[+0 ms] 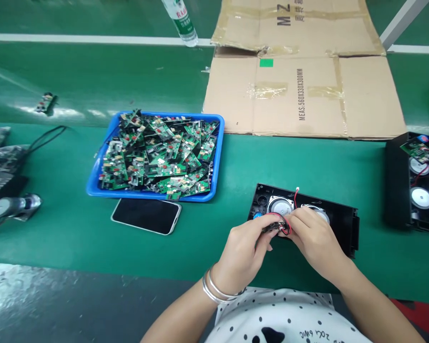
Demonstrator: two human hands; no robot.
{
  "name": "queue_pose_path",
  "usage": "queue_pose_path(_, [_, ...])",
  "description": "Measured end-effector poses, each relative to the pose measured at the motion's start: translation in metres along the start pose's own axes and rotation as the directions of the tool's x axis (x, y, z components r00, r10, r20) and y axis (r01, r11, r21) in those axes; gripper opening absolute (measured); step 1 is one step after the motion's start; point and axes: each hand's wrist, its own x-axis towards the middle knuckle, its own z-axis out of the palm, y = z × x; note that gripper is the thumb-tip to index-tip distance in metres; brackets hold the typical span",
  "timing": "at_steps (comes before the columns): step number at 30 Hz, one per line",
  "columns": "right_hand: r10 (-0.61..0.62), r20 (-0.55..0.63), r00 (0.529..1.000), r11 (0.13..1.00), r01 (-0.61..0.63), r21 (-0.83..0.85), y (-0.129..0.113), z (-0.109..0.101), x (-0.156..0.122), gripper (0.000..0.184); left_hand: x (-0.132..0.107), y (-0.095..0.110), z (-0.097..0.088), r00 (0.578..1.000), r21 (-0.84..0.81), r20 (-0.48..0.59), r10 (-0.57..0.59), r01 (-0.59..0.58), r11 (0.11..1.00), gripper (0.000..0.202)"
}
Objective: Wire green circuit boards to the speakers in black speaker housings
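Note:
Over a black speaker housing (339, 228) my two hands work close together. My left hand (241, 247) is closed on a small circuit board (273, 227), its edge turned toward me. Red and black wires (289, 226) loop from the board, and my right hand (312, 238) pinches at their ends beside it; the fingertips partly hide what they grip. Two round speakers (280, 206) sit in the housing, the right one half covered by my right hand. A thin red lead with a white connector (297, 189) sticks up past the housing's far edge.
Left of centre, a blue tray (218, 157) is heaped with circuit boards. A phone (146, 216) lies before it. Flattened cardboard (318, 95) and a water bottle (184, 24) are behind. Another speaker housing (396, 186) stands right; loose speaker parts (12, 207) lie far left.

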Motion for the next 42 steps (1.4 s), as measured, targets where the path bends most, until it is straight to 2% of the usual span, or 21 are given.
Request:
queue_pose_path(3, [0.045, 0.033, 0.998, 0.999, -0.046, 0.013, 0.001, -0.001, 0.001, 0.03, 0.0, 0.001, -0.003, 1.0, -0.019, -0.017, -0.013, 0.012, 1.0, 0.026])
queue_pose_path(8, [0.252, 0.035, 0.967, 0.967, -0.251, -0.041, 0.007, -0.006, 0.001, 0.045, 0.001, 0.007, -0.007, 0.988, -0.047, -0.061, -0.145, 0.143, 0.989, 0.027])
queue_pose_path(11, [0.333, 0.032, 0.943, 0.928, -0.333, 0.169, 0.01, -0.009, -0.003, 0.03, 0.001, 0.01, -0.004, 0.981, -0.075, -0.078, -0.178, 0.172, 0.982, 0.026])
queue_pose_path(13, [0.428, 0.022, 0.903, 0.845, -0.409, 0.346, 0.012, -0.01, -0.008, 0.019, 0.0, 0.011, 0.0, 0.98, -0.08, -0.084, -0.181, 0.174, 0.981, 0.027])
queue_pose_path(15, [0.519, 0.026, 0.854, 0.775, -0.484, 0.406, 0.013, -0.01, -0.012, 0.015, -0.001, 0.011, 0.004, 0.98, -0.07, -0.091, -0.175, 0.169, 0.983, 0.028])
queue_pose_path(16, [0.539, 0.035, 0.842, 0.766, -0.507, 0.395, 0.014, -0.01, -0.013, 0.017, -0.001, 0.011, 0.006, 0.981, -0.061, -0.092, -0.168, 0.163, 0.985, 0.028])
queue_pose_path(20, [0.493, 0.085, 0.866, 0.803, -0.491, 0.338, 0.013, -0.009, -0.008, 0.035, -0.001, 0.011, 0.008, 0.985, -0.023, -0.104, -0.136, 0.134, 0.991, 0.029])
queue_pose_path(23, [0.465, 0.093, 0.88, 0.773, -0.455, 0.442, 0.012, -0.009, -0.003, 0.036, 0.0, 0.011, 0.008, 0.984, 0.014, -0.121, -0.129, 0.132, 0.991, 0.03])
queue_pose_path(26, [0.527, -0.019, 0.849, 0.729, -0.441, 0.523, 0.013, -0.011, -0.007, 0.018, 0.0, 0.011, 0.008, 0.98, 0.053, -0.15, -0.133, 0.142, 0.988, 0.032])
queue_pose_path(29, [0.594, -0.085, 0.8, 0.672, -0.435, 0.599, 0.014, -0.013, -0.019, 0.018, -0.002, 0.009, 0.012, 0.972, 0.094, -0.197, -0.126, 0.147, 0.985, 0.031])
queue_pose_path(30, [0.592, -0.07, 0.803, 0.653, -0.428, 0.625, 0.014, -0.013, -0.023, 0.02, -0.002, 0.009, 0.014, 0.969, 0.1, -0.211, -0.125, 0.148, 0.984, 0.031])
queue_pose_path(32, [0.531, -0.016, 0.847, 0.664, -0.404, 0.63, 0.013, -0.014, -0.028, 0.015, -0.001, 0.009, 0.018, 0.966, 0.092, -0.225, -0.127, 0.151, 0.984, 0.031])
queue_pose_path(34, [0.401, 0.014, 0.916, 0.751, -0.338, 0.567, 0.012, -0.014, -0.029, 0.011, 0.001, 0.009, 0.021, 0.966, 0.057, -0.223, -0.132, 0.148, 0.987, 0.031])
queue_pose_path(36, [0.285, 0.001, 0.958, 0.834, -0.249, 0.493, 0.011, -0.013, -0.027, 0.013, 0.002, 0.009, 0.022, 0.969, 0.014, -0.209, -0.133, 0.139, 0.99, 0.031])
queue_pose_path(38, [0.266, -0.029, 0.964, 0.864, -0.225, 0.45, 0.011, -0.011, -0.025, 0.015, 0.004, 0.009, 0.023, 0.971, -0.021, -0.197, -0.134, 0.132, 0.991, 0.031])
queue_pose_path(42, [0.32, -0.083, 0.944, 0.875, -0.26, 0.409, 0.012, -0.007, -0.024, 0.01, 0.004, 0.006, 0.023, 0.973, -0.036, -0.189, -0.13, 0.125, 0.991, 0.033])
